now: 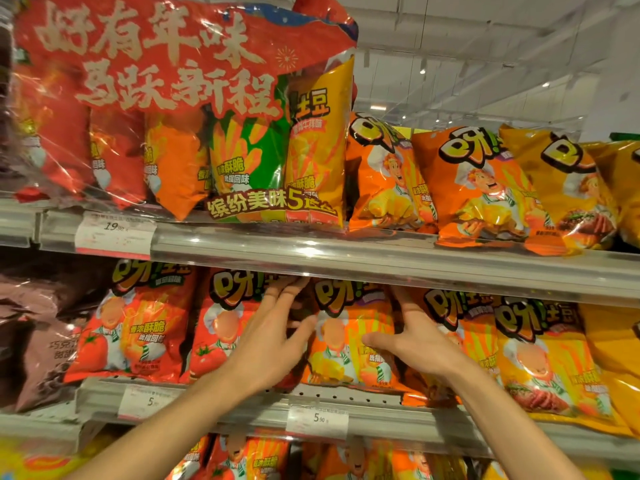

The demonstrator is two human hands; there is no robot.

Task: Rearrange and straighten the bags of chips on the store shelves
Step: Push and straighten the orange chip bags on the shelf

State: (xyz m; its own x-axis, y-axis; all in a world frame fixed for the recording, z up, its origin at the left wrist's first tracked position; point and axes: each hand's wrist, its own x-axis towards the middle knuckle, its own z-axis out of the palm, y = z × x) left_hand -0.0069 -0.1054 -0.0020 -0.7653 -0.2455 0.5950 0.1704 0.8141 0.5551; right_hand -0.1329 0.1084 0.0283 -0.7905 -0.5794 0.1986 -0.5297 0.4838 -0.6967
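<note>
On the middle shelf (346, 403) an orange chip bag (346, 344) stands upright between my two hands. My left hand (273, 334) presses its left side with fingers spread, reaching behind the bag's top edge. My right hand (412, 334) clasps its right side, thumb across the front and fingers tucked behind. Red tomato-flavour bags (138, 327) stand to the left. Orange and yellow bags (540, 358) lean to the right.
The top shelf (381, 258) carries a large red multipack (180, 109) and tilted orange bags (478, 181). Brown bags (38, 334) sit at far left. Price tags (317, 419) hang on the shelf rails. More bags fill the bottom shelf (249, 459).
</note>
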